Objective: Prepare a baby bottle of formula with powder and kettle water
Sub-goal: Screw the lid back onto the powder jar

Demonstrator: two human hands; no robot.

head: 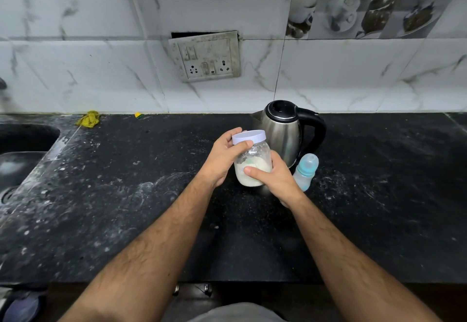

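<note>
Gripped low around its powder-filled body by right hand (274, 179) — clear jar of formula powder (252, 165), tilted over black countertop (126, 208). Clasped at white lid (249, 136) by left hand (223, 158). At jar's one o'clock, steel kettle (285, 129); at three o'clock — blue baby bottle (306, 171), cap on.

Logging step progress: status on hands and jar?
Left hand grips white lid; right hand holds clear powder jar. Lid still on. Steel kettle, blue baby bottle behind, untouched.
</note>
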